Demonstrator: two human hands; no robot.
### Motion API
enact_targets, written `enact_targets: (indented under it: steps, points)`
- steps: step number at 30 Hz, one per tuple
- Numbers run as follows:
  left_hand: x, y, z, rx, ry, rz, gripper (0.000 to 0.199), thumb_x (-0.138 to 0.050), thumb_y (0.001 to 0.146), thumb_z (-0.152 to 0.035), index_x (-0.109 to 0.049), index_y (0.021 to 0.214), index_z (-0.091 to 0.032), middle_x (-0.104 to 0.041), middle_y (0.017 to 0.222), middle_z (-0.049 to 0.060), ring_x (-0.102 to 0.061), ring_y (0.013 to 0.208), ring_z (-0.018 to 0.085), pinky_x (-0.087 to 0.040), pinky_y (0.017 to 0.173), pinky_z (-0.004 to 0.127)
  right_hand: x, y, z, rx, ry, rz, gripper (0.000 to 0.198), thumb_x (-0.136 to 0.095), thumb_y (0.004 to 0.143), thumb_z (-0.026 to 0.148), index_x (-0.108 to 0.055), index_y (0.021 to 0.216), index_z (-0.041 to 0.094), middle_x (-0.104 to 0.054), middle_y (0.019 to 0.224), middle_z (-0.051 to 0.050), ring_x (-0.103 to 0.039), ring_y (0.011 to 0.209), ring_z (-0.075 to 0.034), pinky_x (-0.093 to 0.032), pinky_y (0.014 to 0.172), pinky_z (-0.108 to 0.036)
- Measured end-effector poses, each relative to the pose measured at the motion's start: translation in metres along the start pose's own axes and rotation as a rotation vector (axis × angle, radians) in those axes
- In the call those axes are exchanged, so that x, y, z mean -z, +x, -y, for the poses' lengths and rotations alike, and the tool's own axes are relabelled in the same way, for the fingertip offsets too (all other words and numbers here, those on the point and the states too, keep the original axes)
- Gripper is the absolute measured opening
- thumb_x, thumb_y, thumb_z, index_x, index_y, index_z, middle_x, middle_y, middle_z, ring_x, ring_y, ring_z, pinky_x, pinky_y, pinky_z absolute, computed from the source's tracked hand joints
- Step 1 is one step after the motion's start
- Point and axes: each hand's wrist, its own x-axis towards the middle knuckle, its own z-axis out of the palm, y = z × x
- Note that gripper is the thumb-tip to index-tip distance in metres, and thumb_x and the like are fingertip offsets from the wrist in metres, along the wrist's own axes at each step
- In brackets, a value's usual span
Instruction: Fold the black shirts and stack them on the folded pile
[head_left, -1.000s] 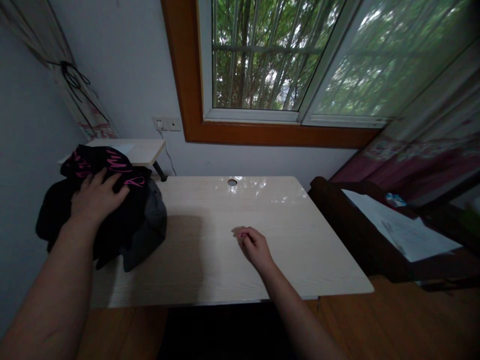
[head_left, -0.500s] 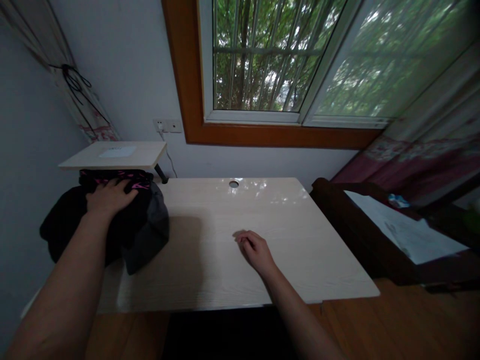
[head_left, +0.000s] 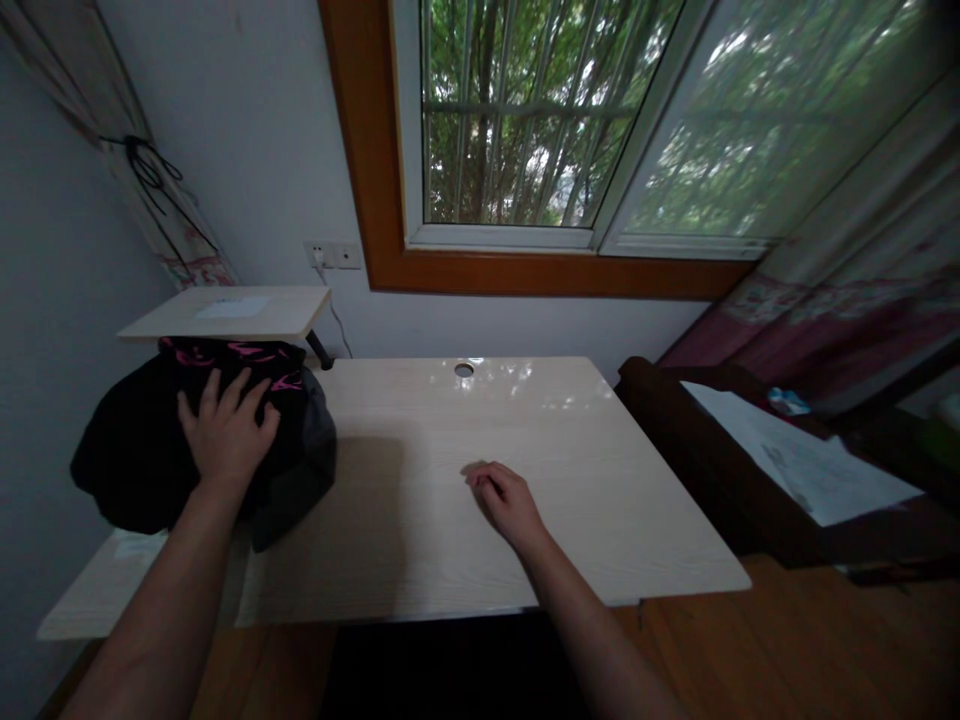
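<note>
Where left fingers [head_left: 237,388] spread, bunched black cloth [head_left: 135,440], flat wood-grained desk [head_left: 600,500].

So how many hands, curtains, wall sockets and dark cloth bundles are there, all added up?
Hands, left hand and right hand: 2
Curtains: 2
Wall sockets: 2
Dark cloth bundle: 1
Total: 7

Bare L hand [head_left: 229,432] & R hand [head_left: 511,502], bare forearms [head_left: 178,590], w/ v. dark clothing [head_left: 450,668] btm ctr, detail unclear.
</note>
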Motion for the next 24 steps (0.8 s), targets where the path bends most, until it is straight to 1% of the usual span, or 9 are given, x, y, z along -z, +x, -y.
enact_targets:
  steps: [3,5,7,9,11,13,15,17,24]
  points:
    - [-0.007,-0.02,-0.011,-0.023,-0.075,-0.009,0.039,-0.052,0.09,-0.02,-0.066,0.127,-0.018,-0.059,0.144,0.012,-0.027,0.151,0.031,0.0,0.121,0.064,0.0,0.0,0.0,0.004,0.001,-0.002,0.027,-0.049,0.087,0.013,-0.072,0.092,0.026,-0.074,0.101,-0.003,-0.066,0.097,-0.021,-0.05,0.089,-0.035]
    - [-0.016,-0.039,-0.025,-0.069,-0.161,0.006,0.036,-0.049,0.09,-0.018,-0.068,0.121,-0.021,-0.065,0.135,0.009,-0.034,0.148,0.03,-0.002,0.122,0.066,0.0,0.0,-0.001,0.004,0.008,-0.001,0.027,-0.049,0.087,0.013,-0.072,0.092,0.026,-0.074,0.101,-0.003,-0.067,0.097,-0.021,-0.05,0.09,-0.036]
    - [-0.03,-0.061,-0.043,-0.143,-0.259,0.061,0.036,-0.048,0.091,-0.018,-0.069,0.119,-0.024,-0.067,0.133,0.007,-0.038,0.146,0.03,-0.009,0.123,0.067,0.0,0.0,-0.002,0.006,0.006,0.002,0.027,-0.049,0.087,0.013,-0.072,0.092,0.026,-0.074,0.101,-0.003,-0.067,0.098,-0.021,-0.05,0.09,-0.035]
    - [-0.045,-0.084,-0.061,-0.252,-0.364,0.159,0.038,-0.047,0.092,-0.019,-0.068,0.122,-0.026,-0.066,0.135,0.005,-0.041,0.145,0.028,-0.022,0.123,0.061,0.0,0.0,-0.003,0.013,-0.007,0.005,0.027,-0.049,0.087,0.013,-0.072,0.092,0.026,-0.074,0.101,-0.003,-0.067,0.097,-0.021,-0.05,0.089,-0.035]
    - [-0.059,-0.103,-0.074,-0.292,-0.429,0.237,0.042,-0.045,0.093,-0.019,-0.066,0.129,-0.026,-0.062,0.14,0.005,-0.039,0.147,0.026,-0.031,0.122,0.054,-0.001,-0.001,-0.003,0.025,-0.017,0.005,0.028,-0.049,0.086,0.012,-0.072,0.092,0.026,-0.074,0.1,-0.003,-0.067,0.096,-0.021,-0.05,0.089,-0.035]
    - [-0.07,-0.116,-0.081,-0.343,-0.462,0.336,0.045,-0.045,0.094,-0.02,-0.061,0.136,-0.025,-0.056,0.148,0.005,-0.037,0.148,0.026,-0.037,0.121,0.051,-0.001,-0.002,-0.001,0.034,-0.021,0.009,0.028,-0.049,0.087,0.011,-0.072,0.093,0.026,-0.074,0.1,-0.003,-0.067,0.096,-0.021,-0.05,0.089,-0.035]
    - [-0.076,-0.121,-0.083,-0.371,-0.473,0.419,0.048,-0.045,0.095,-0.021,-0.057,0.141,-0.025,-0.052,0.151,0.005,-0.037,0.148,0.025,-0.038,0.12,0.05,-0.002,-0.003,0.0,0.038,-0.036,0.017,0.029,-0.049,0.088,0.01,-0.072,0.094,0.026,-0.073,0.099,-0.004,-0.067,0.095,-0.021,-0.051,0.089,-0.036]
    - [-0.08,-0.122,-0.081,-0.37,-0.477,0.464,0.049,-0.044,0.096,-0.022,-0.056,0.143,-0.025,-0.053,0.15,0.005,-0.041,0.145,0.025,-0.039,0.119,0.05,-0.002,-0.004,0.001,0.04,-0.068,0.036,0.03,-0.049,0.088,0.01,-0.072,0.097,0.026,-0.073,0.099,-0.004,-0.066,0.094,-0.021,-0.051,0.088,-0.035]
    - [-0.086,-0.121,-0.076,-0.34,-0.504,0.464,0.045,-0.045,0.095,-0.023,-0.061,0.137,-0.025,-0.057,0.146,0.005,-0.047,0.141,0.024,-0.039,0.119,0.049,-0.006,-0.005,-0.002,0.055,-0.159,0.057,0.032,-0.05,0.087,0.008,-0.072,0.101,0.026,-0.072,0.102,-0.005,-0.066,0.097,-0.022,-0.051,0.091,-0.036]
